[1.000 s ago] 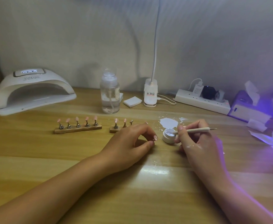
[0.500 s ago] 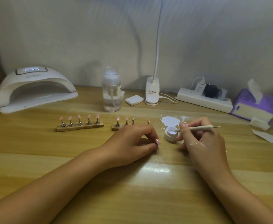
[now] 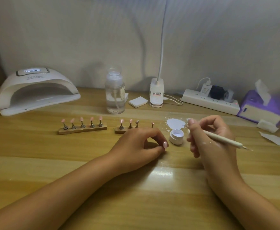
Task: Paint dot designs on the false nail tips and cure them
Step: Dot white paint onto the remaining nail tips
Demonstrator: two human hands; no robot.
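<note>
Desk [image 3: 53, 163]: two stands [image 3: 82, 129] [image 3: 119, 130], one pot [image 3: 177, 137]

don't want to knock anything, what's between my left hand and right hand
Head view: an open white paint jar stands between the left hand and the right hand, which grips the dotting pen.

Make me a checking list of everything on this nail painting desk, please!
Surface: wooden table, white smears beside the pot.
Job's things: pink nail tips on two stands; open paint pot; curing lamp back left.
Clutter: pump bottle, white pad, tissue box, paper scraps.
Hands: right hand grips the dotting pen; left hand curled on the table, contents unclear.
Cables: lamp cable, power strip with plugs.
Surroundings: pale wall, desk lamp.
</note>
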